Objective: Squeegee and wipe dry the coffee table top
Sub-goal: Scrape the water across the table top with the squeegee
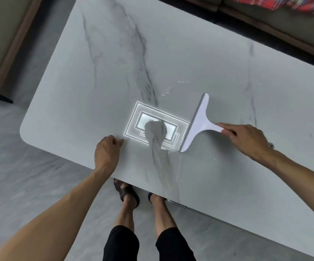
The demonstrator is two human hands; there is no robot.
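Grey-veined marble coffee table top (190,53) fills the view, a ceiling-light reflection (155,128) bright near its front edge. Just right of that reflection lies your white squeegee (195,123), blade flat on the top. Your right hand (246,140) pinches its handle end. Left of the reflection, your left hand (108,149) rests loosely curled, holding nothing.

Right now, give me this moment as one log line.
right hand: holding squeegee handle | blade: on coffee table top | left hand: empty, resting near table edge | cloth: none visible
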